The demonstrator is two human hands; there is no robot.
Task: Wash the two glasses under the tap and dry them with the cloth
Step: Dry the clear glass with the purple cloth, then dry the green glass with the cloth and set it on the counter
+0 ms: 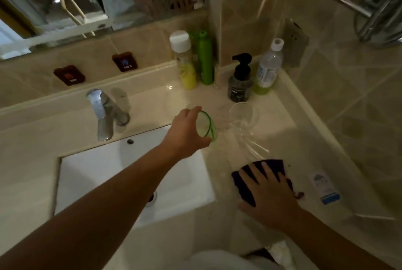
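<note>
The left hand is reaching out over the far right corner of the white sink and is gripping a green-rimmed glass, its fingers and thumb curling round the glass's side so that the open mouth is tilting toward the right. Just beside it, on the pale countertop, a clear glass is standing upright, apart from both hands. The right hand is lying flat with its fingers spread wide, pressing down on a dark purple cloth that is resting on the countertop near the front edge, to the right of the sink. The chrome tap is sitting behind the sink, well apart from the 2 glasses. At the back of the counter, a yellow bottle with a white cap and a green bottle are standing side by side, while a dark pump dispenser and a clear bottle with a white cap are standing in the corner further right. A small blue and white packet is lying to the right of the cloth.
</note>
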